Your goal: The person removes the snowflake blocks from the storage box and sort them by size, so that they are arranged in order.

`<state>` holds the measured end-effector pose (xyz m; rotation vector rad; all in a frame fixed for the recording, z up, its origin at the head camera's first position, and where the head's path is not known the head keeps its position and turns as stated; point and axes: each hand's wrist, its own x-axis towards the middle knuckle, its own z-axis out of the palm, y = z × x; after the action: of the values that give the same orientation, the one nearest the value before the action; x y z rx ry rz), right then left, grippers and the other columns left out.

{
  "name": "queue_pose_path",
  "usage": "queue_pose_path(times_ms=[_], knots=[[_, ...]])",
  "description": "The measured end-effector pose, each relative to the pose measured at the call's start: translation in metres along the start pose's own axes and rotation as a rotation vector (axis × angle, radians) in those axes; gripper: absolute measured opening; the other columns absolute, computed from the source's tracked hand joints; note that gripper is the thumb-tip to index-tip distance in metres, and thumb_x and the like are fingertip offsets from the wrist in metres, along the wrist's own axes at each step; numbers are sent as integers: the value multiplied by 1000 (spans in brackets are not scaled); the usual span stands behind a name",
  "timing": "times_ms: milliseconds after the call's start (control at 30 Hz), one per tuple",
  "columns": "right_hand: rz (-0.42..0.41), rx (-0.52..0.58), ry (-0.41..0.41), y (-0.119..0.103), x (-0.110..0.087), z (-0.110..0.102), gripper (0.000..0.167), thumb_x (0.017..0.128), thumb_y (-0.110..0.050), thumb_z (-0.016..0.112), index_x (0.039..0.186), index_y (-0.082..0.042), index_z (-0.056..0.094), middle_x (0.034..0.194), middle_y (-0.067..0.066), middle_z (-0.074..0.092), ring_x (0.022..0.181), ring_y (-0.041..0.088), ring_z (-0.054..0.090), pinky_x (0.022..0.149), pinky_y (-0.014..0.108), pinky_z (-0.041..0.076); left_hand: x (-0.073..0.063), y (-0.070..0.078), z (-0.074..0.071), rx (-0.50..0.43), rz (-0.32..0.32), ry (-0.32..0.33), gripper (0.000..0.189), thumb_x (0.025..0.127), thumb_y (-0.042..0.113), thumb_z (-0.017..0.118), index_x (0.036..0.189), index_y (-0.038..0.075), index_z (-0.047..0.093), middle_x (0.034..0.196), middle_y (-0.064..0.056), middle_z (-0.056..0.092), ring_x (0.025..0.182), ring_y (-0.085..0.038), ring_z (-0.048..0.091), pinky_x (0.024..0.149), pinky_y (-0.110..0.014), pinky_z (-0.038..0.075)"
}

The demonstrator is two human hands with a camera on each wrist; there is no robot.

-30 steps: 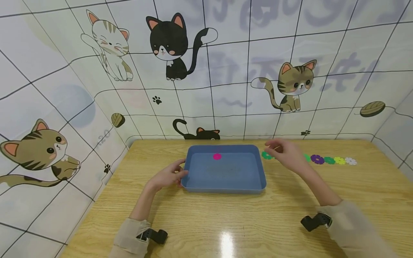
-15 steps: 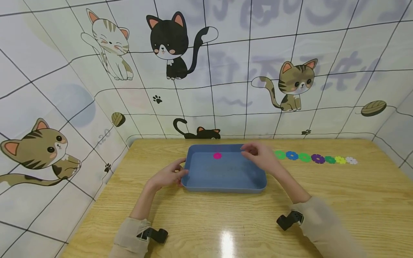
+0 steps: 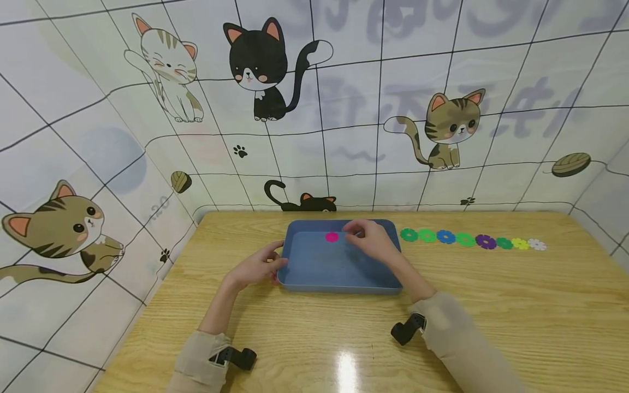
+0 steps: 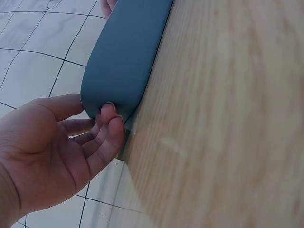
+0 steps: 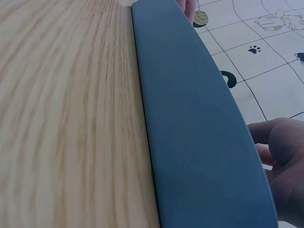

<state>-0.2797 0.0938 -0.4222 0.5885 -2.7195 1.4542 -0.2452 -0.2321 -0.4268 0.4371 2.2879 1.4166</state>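
A shallow blue tray [image 3: 339, 289] sits on the wooden table. My left hand [image 3: 255, 266] holds its left end, the thumb over the rim; in the left wrist view the other fingers of that hand [image 4: 57, 147] curl against the outer wall. Inside the tray, near its back wall, lies one pink snowflake disc [image 3: 332, 237]. Just right of this disc, my right hand [image 3: 371, 240] hovers over the tray with thumb and forefinger bent and nothing seen between them. In the right wrist view the tray wall [image 5: 190, 118] hides part of the right hand [image 5: 287, 164].
To the right of the tray, a row of several snowflake discs runs along the table, from a dark green disc [image 3: 409, 234] through a blue disc [image 3: 446, 236] and a purple disc [image 3: 485, 241] to a white disc [image 3: 536, 244]. A cat-print wall covering [image 3: 354, 109] rises behind the table [image 3: 304, 338].
My right hand has moved left from the row of discs, across the tray's right rim, to beside the pink disc. The left hand and the tray have stayed in place.
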Motion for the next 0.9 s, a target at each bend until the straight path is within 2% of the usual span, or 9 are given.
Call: queue_pose_path(times_ms=[400, 533, 667, 900], knots=[[40, -16, -91, 1, 19, 16, 27, 99, -8, 64, 124, 3, 65, 120, 18, 67, 107, 35, 67, 81, 40, 56, 0, -1, 2, -8, -5, 2, 68, 106, 15, 54, 160, -2, 16, 98, -17, 55, 69, -24, 65, 74, -40, 58], [36, -43, -137, 3, 23, 19, 31, 99, -9, 64, 127, 2, 64, 126, 20, 65, 108, 35, 66, 75, 36, 56, 0, -1, 2, -7, -9, 3, 67, 106, 15, 54, 160, -1, 17, 99, -17, 55, 70, -24, 65, 75, -40, 58], [18, -76, -149, 4, 26, 21, 35, 97, -9, 66, 130, 2, 63, 132, 20, 62, 97, 30, 66, 69, 35, 53, 1, -1, 2, -4, -9, 5, 67, 106, 15, 54, 159, -1, 17, 98, -16, 55, 70, -24, 65, 75, -40, 57], [-21, -117, -156, 10, 32, 28, 39, 94, -8, 72, 131, 2, 64, 132, 19, 61, 87, 21, 59, 77, 38, 50, -1, 1, 2, 8, -16, 9, 66, 107, 14, 53, 160, -1, 17, 98, -15, 55, 70, -24, 65, 75, -40, 58]])
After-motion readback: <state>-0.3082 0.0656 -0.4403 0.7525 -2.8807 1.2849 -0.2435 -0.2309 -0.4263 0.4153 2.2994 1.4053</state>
